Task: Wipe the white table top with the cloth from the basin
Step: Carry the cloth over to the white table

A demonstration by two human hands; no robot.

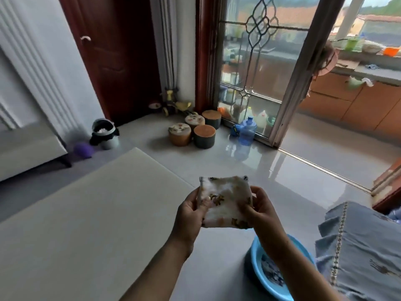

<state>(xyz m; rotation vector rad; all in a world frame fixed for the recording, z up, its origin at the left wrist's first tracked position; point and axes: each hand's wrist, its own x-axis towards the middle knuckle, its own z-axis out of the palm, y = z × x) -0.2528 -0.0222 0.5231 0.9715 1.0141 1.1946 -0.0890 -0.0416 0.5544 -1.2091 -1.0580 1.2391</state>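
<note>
Cloth (225, 200) stretched between left hand (192, 210) and right hand (259, 210), both gripping edges.

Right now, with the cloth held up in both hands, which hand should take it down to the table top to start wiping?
Probably the left hand: it already grips the cloth and is nearer the white table top. The right hand is over the basin side.

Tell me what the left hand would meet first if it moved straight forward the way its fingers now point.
The cloth: the left hand already grips its left edge. Beyond it comes the right hand, though depth is unclear.
</note>
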